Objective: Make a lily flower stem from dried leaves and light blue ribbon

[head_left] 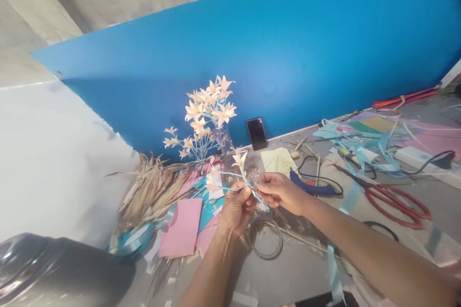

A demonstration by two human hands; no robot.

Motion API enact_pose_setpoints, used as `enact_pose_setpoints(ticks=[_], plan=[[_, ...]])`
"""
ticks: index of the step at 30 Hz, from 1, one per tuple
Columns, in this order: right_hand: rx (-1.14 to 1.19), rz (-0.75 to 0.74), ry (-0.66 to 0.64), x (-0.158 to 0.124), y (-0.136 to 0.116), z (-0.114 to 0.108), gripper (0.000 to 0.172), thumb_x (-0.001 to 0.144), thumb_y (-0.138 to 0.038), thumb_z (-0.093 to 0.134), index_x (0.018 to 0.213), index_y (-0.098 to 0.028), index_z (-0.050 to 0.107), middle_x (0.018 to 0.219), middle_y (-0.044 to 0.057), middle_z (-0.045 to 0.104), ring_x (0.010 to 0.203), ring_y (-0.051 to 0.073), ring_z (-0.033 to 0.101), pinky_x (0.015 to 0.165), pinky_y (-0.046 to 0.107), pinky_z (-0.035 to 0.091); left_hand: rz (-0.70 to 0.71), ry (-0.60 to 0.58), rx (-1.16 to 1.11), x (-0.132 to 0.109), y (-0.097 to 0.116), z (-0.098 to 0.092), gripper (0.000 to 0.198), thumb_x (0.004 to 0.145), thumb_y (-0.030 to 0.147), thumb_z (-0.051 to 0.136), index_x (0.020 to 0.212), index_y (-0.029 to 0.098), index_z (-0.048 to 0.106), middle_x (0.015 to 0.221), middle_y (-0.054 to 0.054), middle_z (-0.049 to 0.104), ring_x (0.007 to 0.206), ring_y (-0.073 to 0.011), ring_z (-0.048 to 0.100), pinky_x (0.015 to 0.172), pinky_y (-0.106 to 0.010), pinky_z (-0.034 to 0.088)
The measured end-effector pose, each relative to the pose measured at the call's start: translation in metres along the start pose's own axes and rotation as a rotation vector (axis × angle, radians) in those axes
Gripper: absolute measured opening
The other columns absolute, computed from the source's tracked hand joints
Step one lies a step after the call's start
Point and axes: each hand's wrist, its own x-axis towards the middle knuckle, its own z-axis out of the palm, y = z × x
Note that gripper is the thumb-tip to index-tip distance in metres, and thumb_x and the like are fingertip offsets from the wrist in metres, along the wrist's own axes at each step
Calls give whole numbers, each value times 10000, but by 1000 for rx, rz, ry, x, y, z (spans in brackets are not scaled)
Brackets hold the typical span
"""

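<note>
Two bare arms [345, 240] stretch over the grey surface [298, 273] toward its back edge. The left hand [236, 208] pinches a flower stem [244, 175] that slants, blooms [239, 159] toward that edge, low end just beside the right hand [283, 192], which is curled; whether it grips, one can't tell.
</note>
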Motion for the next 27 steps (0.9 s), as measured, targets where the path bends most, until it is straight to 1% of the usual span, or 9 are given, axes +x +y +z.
enact_pose_setpoints(ticks=[3, 6, 10, 12, 15, 18, 22, 24, 27], plan=[[-136, -24, -18, -1, 2, 1, 366, 698, -441, 803, 741, -153, 580, 668, 18, 639, 450, 54, 424, 415, 201, 253, -10, 37, 25, 0, 3, 0, 414, 538, 290, 917, 712, 166, 562, 507, 65, 497, 458, -53, 446, 431, -157, 272], [-210, -35, -1, -3, 5, 4, 355, 702, -443, 795, 716, -148, 598, 653, 27, 658, 450, 59, 440, 418, 206, 277, -32, 42, 65, -1, 3, 2, 400, 554, 327, 906, 727, 156, 588, 532, 43, 533, 464, -63, 473, 434, -162, 290], [-205, -84, 61, -4, 6, 7, 341, 684, -416, 804, 659, -148, 595, 602, 8, 640, 416, 53, 424, 402, 207, 277, -12, 79, 43, -3, 0, 6, 382, 596, 301, 886, 854, 147, 650, 610, 31, 582, 483, -50, 482, 444, -157, 318], [-195, -81, 65, -3, 5, 6, 336, 680, -404, 809, 653, -147, 594, 604, 11, 645, 412, 53, 428, 396, 205, 279, -6, 84, 30, -4, 0, 7, 371, 595, 281, 885, 845, 153, 643, 617, 32, 596, 491, -57, 505, 462, -164, 354], [-196, -80, 65, -2, 7, 5, 339, 690, -410, 805, 651, -146, 596, 607, 16, 650, 411, 56, 434, 392, 203, 290, -14, 83, 23, -6, 0, 8, 355, 582, 271, 888, 777, 164, 610, 554, 41, 579, 484, -76, 528, 457, -166, 356], [-208, -83, 68, -1, 10, 4, 345, 700, -425, 799, 655, -152, 593, 587, 9, 638, 402, 60, 434, 386, 203, 289, -43, 66, 27, -8, 1, 10, 335, 590, 273, 882, 731, 161, 600, 513, 42, 556, 489, -85, 532, 451, -165, 350], [-269, -78, 75, -2, 11, 4, 363, 688, -436, 805, 638, -165, 569, 490, -27, 570, 376, 67, 414, 386, 210, 280, -60, 54, 14, -8, 2, 11, 325, 590, 259, 882, 709, 154, 599, 557, 40, 562, 500, -71, 512, 461, -165, 353], [-312, -86, 91, -2, 8, 3, 362, 702, -451, 791, 653, -173, 565, 459, -48, 524, 378, 71, 406, 395, 213, 279, -44, 61, 20, -8, 2, 10, 321, 589, 258, 882, 706, 154, 603, 575, 44, 554, 508, -64, 496, 466, -166, 351], [-370, -150, 159, -3, 1, 3, 350, 735, -477, 756, 695, -174, 585, 536, -49, 508, 442, 73, 415, 425, 215, 284, 40, 105, 91, -7, 1, 10, 297, 604, 271, 873, 692, 149, 617, 609, 42, 556, 551, -64, 498, 519, -176, 392]])
